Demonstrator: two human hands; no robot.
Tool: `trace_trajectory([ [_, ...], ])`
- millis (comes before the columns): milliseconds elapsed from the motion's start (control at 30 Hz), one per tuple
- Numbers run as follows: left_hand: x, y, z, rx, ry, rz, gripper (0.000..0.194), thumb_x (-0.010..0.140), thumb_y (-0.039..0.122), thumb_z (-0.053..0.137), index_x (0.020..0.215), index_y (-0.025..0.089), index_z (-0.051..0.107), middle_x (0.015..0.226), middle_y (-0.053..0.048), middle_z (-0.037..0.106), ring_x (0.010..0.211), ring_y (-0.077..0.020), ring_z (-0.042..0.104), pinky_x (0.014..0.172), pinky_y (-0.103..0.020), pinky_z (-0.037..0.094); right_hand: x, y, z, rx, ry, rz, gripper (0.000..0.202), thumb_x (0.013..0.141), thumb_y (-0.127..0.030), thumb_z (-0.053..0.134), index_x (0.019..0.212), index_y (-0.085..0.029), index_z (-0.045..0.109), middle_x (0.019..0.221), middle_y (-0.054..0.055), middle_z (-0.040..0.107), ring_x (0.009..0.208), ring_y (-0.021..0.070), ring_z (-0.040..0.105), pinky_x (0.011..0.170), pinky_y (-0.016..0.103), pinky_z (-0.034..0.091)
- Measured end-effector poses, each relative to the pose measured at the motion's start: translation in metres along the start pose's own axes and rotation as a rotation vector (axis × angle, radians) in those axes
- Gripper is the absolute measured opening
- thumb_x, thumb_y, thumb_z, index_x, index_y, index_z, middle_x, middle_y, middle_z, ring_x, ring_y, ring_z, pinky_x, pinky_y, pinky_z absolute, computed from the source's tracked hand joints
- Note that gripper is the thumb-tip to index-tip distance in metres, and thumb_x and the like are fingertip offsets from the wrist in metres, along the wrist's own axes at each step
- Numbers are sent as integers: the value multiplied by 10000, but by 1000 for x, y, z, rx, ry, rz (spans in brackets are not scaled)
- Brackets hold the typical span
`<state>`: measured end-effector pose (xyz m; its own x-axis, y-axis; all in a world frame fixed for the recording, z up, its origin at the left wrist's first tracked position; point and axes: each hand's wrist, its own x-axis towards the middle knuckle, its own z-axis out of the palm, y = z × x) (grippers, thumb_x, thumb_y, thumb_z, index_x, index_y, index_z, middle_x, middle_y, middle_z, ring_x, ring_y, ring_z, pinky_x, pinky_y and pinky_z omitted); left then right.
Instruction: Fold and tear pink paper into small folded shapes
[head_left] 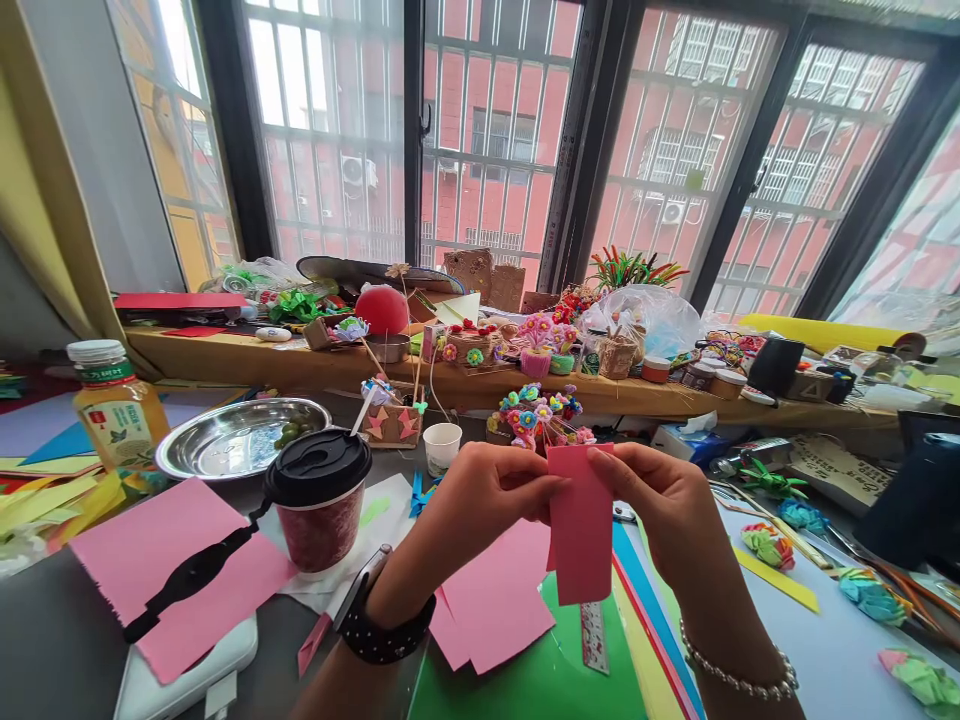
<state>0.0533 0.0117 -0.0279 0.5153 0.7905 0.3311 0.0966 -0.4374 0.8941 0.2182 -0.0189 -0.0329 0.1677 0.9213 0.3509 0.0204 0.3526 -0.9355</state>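
Held up in front of me is a folded strip of pink paper [582, 540], upright above the table. My left hand [506, 485] pinches its left edge near the top, thumb and fingers pressed together. At the strip's upper right corner my right hand [660, 485] grips it between thumb and fingers. Below lie pink paper sheets [499, 600] on a green sheet [525, 690], partly hidden by my left hand. A small patterned ruler [594, 640] sits just under the strip.
A lidded coffee cup [319, 515] stands left, near a steel plate [225, 435] and a juice bottle [116, 410]. Another pink sheet [187, 570] lies across a white device [187, 670]. Paper flowers [874, 595] lie right. Crafts crowd the window ledge [450, 385].
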Motion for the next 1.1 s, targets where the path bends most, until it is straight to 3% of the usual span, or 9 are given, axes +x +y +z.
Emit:
trace_trajectory([
  [267, 2, 8, -8, -125, 191, -18, 217, 703, 330, 593, 581, 158, 649, 543, 2, 612, 530, -128, 588, 502, -198, 477, -3, -3, 5, 112, -68, 83, 160, 597, -292, 714, 704, -173, 699, 655, 39, 704, 612, 166, 637, 544, 242, 522],
  [433, 2, 10, -10, -159, 178, -48, 194, 698, 303, 602, 585, 158, 663, 537, 0, 625, 522, -114, 591, 491, -178, 475, -4, -3, 7, 121, -47, 112, 129, 586, -276, 722, 649, -166, 693, 602, 21, 691, 534, 118, 604, 478, 190, 484],
  [700, 0, 7, -12, -189, 165, -91, 168, 692, 303, 612, 654, 155, 683, 595, -25, 651, 581, -141, 619, 544, -217, 503, -2, 0, 6, 60, -45, 100, 160, 584, -308, 714, 646, -163, 692, 604, 28, 685, 535, 138, 598, 494, 240, 487],
  [1100, 1, 9, -13, -237, 219, -47, 99, 677, 232, 641, 658, 141, 673, 571, 18, 614, 532, -82, 577, 483, -135, 446, -1, 3, 5, 77, -48, 131, 152, 564, -289, 735, 610, -152, 687, 552, -1, 648, 493, 88, 532, 460, 183, 418],
])
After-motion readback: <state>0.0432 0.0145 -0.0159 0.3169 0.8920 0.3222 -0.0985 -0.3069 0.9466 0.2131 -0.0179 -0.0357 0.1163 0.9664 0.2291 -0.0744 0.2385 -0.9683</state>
